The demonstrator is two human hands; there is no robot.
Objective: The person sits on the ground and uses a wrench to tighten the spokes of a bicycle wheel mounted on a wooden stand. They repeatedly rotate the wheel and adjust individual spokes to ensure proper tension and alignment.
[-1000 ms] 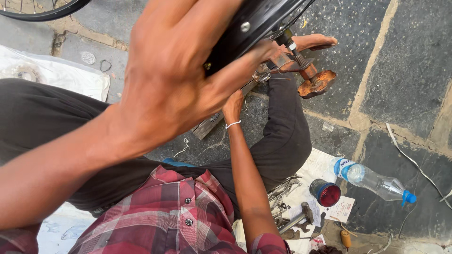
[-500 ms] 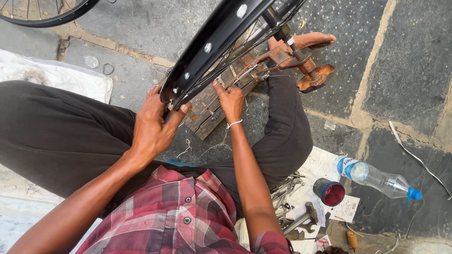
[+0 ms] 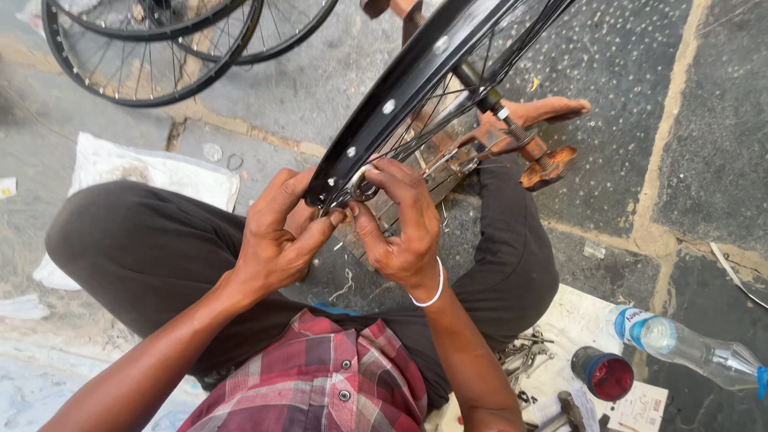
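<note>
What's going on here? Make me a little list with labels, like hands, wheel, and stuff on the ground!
Place: stone pavement, person seated with legs folded
Left hand: grips the black rim near its lower end
Right hand: fingers pinch a small round metal part at the rim
Spokes: thin, running from rim to hub
Other wheels: lying at top left
Bottle: clear plastic, lying at right
Tin: small, red inside, on paper
White cloth: under the left leg

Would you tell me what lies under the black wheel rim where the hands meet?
Under the black wheel rim, the left hand and right hand pinch a small round metal piece. Below lie crossed legs in dark trousers. The fingers cover the rim's inner edge there.
</note>
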